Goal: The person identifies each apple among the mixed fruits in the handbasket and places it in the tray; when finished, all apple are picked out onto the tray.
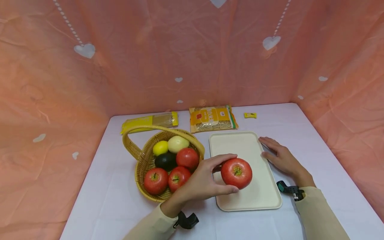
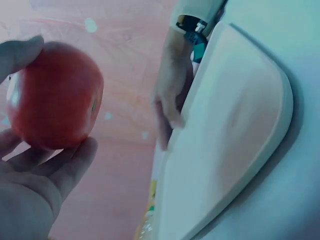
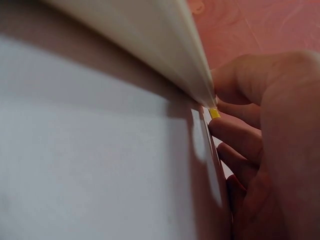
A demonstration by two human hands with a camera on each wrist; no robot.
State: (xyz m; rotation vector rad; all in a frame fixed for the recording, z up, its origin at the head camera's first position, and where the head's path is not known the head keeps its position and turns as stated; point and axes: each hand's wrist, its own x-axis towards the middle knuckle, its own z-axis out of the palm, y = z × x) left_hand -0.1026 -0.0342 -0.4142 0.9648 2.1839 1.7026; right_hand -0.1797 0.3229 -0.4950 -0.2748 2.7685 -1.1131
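Observation:
My left hand [image 1: 202, 178] grips a red apple [image 1: 236, 173] between thumb and fingers, raised over the cream tray [image 1: 249, 201]. In the left wrist view the same apple [image 2: 57, 95] shows between the thumb above and the fingers below. My right hand [image 1: 283, 160] rests at the tray's right side, its fingers loosely extended. In the right wrist view its thumb [image 3: 237, 82] is against the tray rim [image 3: 197, 65], while the other fingers lie lower beside it. A wicker basket [image 1: 139, 180] stands close left of my left hand.
The basket holds three red apples [image 1: 156, 180], a lemon [image 1: 160, 148], a pale round fruit [image 1: 178, 144] and a dark oval one [image 1: 166, 161]; its handle arches over the back. Behind lie a yellow noodle pack [image 1: 150, 121], an orange-yellow bag [image 1: 212, 119] and a small yellow packet [image 1: 250, 115].

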